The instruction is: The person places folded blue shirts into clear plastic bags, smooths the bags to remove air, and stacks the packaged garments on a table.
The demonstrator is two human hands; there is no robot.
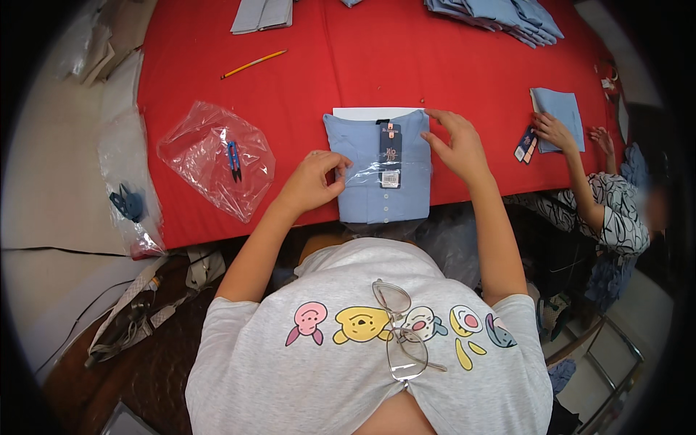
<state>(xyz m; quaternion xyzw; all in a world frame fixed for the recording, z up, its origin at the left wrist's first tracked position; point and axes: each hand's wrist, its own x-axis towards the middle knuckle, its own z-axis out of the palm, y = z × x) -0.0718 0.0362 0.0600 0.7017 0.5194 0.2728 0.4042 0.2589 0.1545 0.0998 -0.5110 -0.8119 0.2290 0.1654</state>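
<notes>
A folded blue shirt (355, 196) lies at the table's front edge, with small buttons down its front and a white sheet (370, 113) showing behind its top. A dark hang tag (390, 145) rests on it, and glossy clear plastic crosses its middle. My left hand (317, 180) is at the shirt's left edge, fingers bent, with a gap between thumb and forefinger. At the upper right corner is my right hand (458, 145), its thumb and fingers apart beside the fabric. Whether either hand touches the plastic is hard to tell.
Left on the red table (304, 43) lies a clear plastic bag (210, 152) with blue thread snips (233, 161) on it. Farther back are a yellow pencil (254, 64), grey folded cloth (262, 14) and stacked blue garments (500, 18). Right, another person's hand (554, 132) handles blue cloth (562, 109).
</notes>
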